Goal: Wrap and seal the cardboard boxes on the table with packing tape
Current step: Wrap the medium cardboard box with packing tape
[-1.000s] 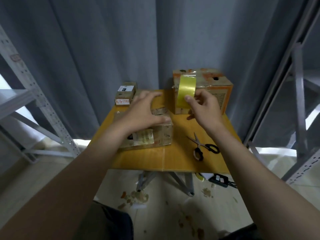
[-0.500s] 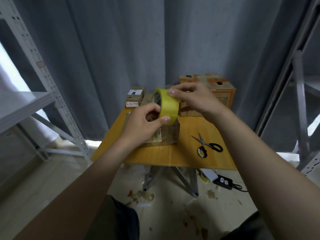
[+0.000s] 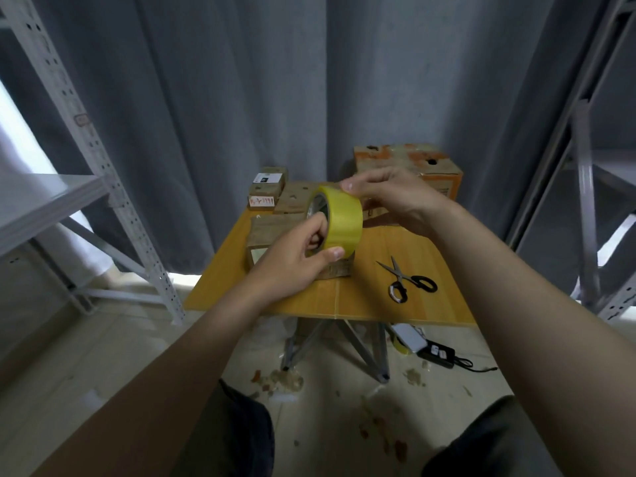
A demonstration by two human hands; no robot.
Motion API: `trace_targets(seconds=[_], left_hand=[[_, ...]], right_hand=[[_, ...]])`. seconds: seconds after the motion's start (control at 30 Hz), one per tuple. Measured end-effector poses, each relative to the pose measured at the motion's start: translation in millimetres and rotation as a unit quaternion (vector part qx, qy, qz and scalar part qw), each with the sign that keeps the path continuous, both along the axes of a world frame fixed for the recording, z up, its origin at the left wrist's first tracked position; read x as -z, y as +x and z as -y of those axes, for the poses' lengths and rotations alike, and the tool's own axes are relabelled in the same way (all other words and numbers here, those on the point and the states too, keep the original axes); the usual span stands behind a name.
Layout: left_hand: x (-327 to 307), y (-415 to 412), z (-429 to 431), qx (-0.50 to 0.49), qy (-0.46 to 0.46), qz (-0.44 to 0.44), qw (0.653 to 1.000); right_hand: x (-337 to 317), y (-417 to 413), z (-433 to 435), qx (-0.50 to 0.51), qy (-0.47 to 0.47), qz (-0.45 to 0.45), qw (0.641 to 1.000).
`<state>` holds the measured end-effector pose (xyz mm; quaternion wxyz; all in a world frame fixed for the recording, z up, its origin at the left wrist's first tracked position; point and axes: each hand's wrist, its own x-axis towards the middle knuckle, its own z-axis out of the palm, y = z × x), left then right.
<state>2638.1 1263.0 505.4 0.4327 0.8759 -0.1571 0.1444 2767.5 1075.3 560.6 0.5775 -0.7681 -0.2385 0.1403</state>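
moved: tape roll (image 3: 344,218) has come away from the big box (image 3: 442,166); both hands now hold it above the near box (image 3: 266,230), mid bench (image 3: 378,304).
risk: free end not visible. Picking at it blind could split the tape. Near box is unheld, so a hard pull may drag it.
left hand (image 3: 292,263): fingers hooked into the core, thumb clamped on the outer face.
right hand (image 3: 395,197): fingertips pinching the roll's top, wrist arched over.
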Motion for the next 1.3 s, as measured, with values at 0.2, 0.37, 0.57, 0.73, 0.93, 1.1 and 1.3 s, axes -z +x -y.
trace_targets(seconds=[0.2, 0.37, 0.57, 0.73, 0.93, 1.1, 1.3], left_hand=[[5.9, -8.2, 25.4, -0.031, 0.009, -0.079, 0.996], [28.2, -17.8, 23.7, -0.095, -0.239, -0.266, 0.929], [47.7, -20.8, 0.5, -0.133, -0.215, -0.348, 0.903], [60.4, -28.3, -5.4, -0.096, -0.302, -0.441, 0.839], [75.0, -11.6, -9.6, -0.124, -0.358, -0.422, 0.824], [83.6, -3.5, -13.9, -0.124, -0.355, -0.443, 0.814], [91.0, 1.6, -12.6, -0.117, -0.348, -0.453, 0.813]], right_hand=[[-4.8, -6.5, -18.3, 0.051, -0.109, 0.132, 0.984], [-24.9, 5.8, -30.1, 0.122, 0.015, 0.12, 0.985], [6.8, 18.3, -69.4, 0.113, 0.048, 0.076, 0.99], [15.2, 52.0, -90.6, 0.138, 0.051, 0.066, 0.987], [42.1, 91.4, -112.7, 0.116, -0.023, 0.065, 0.991], [69.9, 112.8, -119.4, 0.125, -0.079, 0.095, 0.984], [87.1, 115.0, -125.5, 0.101, -0.258, 0.153, 0.949]])
